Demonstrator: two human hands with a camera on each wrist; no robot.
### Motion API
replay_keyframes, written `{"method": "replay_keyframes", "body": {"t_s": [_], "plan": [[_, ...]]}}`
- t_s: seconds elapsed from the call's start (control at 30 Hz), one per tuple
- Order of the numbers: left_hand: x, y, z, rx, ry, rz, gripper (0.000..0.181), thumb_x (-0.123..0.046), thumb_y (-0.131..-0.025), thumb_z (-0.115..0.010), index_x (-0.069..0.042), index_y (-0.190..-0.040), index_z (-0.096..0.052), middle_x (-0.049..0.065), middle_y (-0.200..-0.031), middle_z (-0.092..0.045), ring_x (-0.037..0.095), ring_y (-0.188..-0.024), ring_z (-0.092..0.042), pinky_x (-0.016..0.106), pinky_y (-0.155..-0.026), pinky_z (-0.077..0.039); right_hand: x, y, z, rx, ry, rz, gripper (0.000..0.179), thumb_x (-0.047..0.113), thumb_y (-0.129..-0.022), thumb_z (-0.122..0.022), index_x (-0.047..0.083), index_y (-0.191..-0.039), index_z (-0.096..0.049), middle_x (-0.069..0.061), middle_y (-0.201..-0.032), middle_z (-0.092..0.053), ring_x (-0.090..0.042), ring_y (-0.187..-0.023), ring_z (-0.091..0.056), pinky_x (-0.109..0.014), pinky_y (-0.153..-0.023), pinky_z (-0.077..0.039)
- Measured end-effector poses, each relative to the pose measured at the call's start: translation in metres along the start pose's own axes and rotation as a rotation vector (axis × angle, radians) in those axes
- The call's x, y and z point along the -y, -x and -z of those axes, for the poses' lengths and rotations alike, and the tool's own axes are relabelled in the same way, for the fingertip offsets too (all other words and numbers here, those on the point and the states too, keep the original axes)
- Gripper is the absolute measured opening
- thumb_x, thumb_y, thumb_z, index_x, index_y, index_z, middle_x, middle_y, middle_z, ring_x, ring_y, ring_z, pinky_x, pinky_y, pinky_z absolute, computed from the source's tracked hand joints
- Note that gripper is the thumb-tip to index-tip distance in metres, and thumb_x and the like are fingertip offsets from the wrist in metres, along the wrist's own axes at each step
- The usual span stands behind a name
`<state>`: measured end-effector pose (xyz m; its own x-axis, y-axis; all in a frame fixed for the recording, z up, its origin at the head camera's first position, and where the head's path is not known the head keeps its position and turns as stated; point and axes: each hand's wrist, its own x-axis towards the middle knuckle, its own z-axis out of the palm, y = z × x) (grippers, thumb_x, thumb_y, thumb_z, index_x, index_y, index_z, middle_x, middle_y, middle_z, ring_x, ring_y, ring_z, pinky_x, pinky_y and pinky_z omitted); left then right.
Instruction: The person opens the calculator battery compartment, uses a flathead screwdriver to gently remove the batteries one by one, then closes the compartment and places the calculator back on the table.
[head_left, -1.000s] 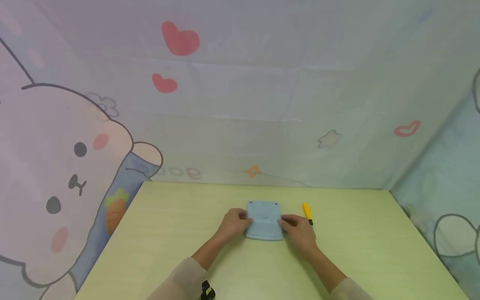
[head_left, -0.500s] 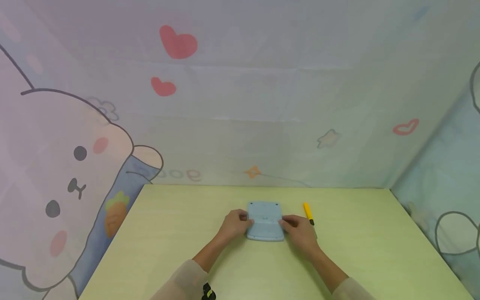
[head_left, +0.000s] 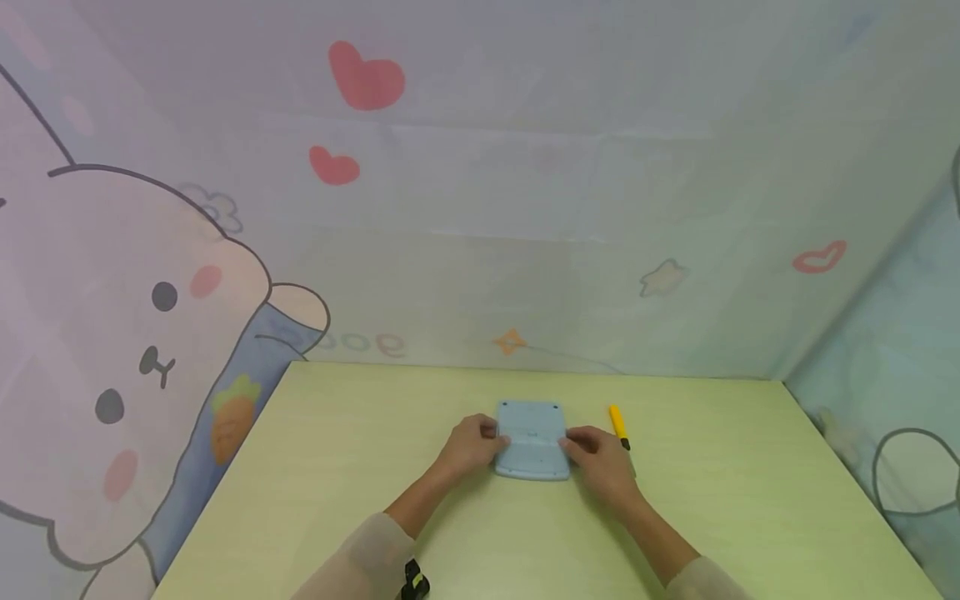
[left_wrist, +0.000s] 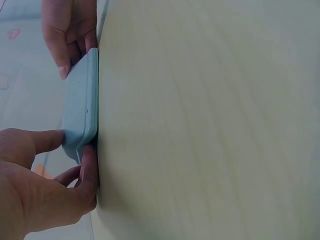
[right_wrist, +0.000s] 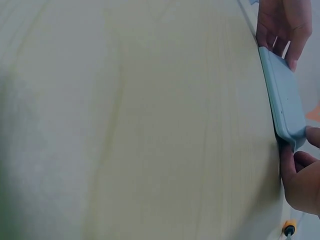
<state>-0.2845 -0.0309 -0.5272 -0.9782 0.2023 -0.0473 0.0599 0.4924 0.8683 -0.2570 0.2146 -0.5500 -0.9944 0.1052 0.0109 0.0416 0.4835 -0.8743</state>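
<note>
A light-blue calculator [head_left: 532, 442] lies back side up on the table, with small dark spots at its far corners. My left hand [head_left: 468, 443] pinches its left edge, thumb on top; in the left wrist view the fingers of that hand [left_wrist: 45, 195] reach under the edge. Opposite it, my right hand [head_left: 603, 465] grips the right edge likewise, as the right wrist view of the hand [right_wrist: 302, 187] shows. The calculator's front face is hidden underneath. Just beyond the right hand lies a screwdriver [head_left: 618, 423] with a yellow handle and black collar, its shaft partly covered by the hand.
The pale yellow-green table [head_left: 360, 417] ends at a printed cloth backdrop [head_left: 480, 275] with hearts and a cartoon animal. A small black and yellow object [head_left: 415, 581] shows beside the left sleeve at the bottom edge.
The head view shifts slightly. Both hands keep the same hold on the calculator, and the screwdriver stays where it was.
</note>
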Motion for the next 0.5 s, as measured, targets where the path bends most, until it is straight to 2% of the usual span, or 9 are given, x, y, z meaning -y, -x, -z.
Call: {"method": "replay_keyframes", "body": {"t_s": [0.3, 0.5], "plan": [[0.0033, -0.0019, -0.0013, 0.011, -0.015, -0.009, 0.045, -0.017, -0.098, -0.076, 0.011, -0.13, -0.063, 0.017, -0.113, -0.07, 0.028, -0.101, -0.067, 0.041, -0.082, -0.058, 0.0008, 0.0003, 0.0022, -0.005, 0.055, 0.047, 0.03, 0.022, -0.102, -0.074, 0.003, -0.125, -0.074, -0.008, -0.117, -0.076, -0.025, -0.109, -0.068, -0.047, -0.1, -0.053], [0.0022, -0.0034, 0.0021, 0.028, -0.06, -0.008, 0.046, -0.019, -0.1, -0.075, 0.01, -0.132, -0.063, 0.017, -0.116, -0.07, 0.029, -0.105, -0.068, 0.043, -0.086, -0.058, 0.0061, -0.0022, 0.0041, 0.004, 0.096, 0.087, 0.028, 0.02, -0.101, -0.074, 0.002, -0.123, -0.075, -0.008, -0.116, -0.076, -0.025, -0.108, -0.068, -0.046, -0.099, -0.055]]}}
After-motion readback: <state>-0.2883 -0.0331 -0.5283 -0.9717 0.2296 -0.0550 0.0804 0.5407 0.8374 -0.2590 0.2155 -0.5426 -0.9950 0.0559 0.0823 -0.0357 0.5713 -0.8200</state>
